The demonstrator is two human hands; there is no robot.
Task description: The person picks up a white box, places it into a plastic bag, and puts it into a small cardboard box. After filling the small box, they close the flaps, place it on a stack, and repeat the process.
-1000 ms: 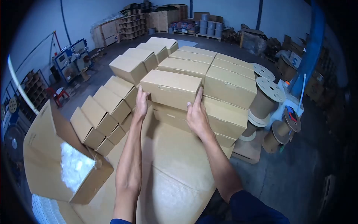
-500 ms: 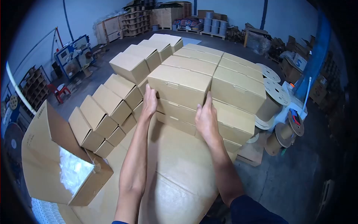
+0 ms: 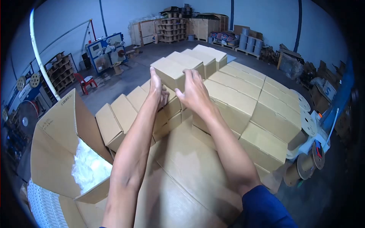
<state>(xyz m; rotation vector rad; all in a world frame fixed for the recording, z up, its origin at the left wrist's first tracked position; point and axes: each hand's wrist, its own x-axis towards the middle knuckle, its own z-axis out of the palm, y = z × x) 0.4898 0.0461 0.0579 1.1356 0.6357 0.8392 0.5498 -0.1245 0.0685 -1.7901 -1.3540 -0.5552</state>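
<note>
Both hands are at the near end of a closed cardboard box [image 3: 171, 71] on top of the back-left stack. My left hand [image 3: 156, 89] is at its left side, fingers apart. On its right side is my right hand [image 3: 193, 89], thumb spread from bent fingers. Whether either palm presses on the box is hard to tell. A row of similar boxes [image 3: 123, 110] lies at the left, below the hands. Right of my right hand stands a larger block of stacked boxes [image 3: 232, 93].
An open carton [image 3: 57, 140] with clear plastic wrap [image 3: 89, 163] stands at the left on the cardboard-covered surface [image 3: 171, 182]. Cable reels [image 3: 304, 167] are at the right. Behind are a blue machine [image 3: 106, 53], a red stool [image 3: 85, 83] and wooden crates [image 3: 203, 28].
The view has turned left. Both hands have left the front box of the right block and moved to the back-left stack.
</note>
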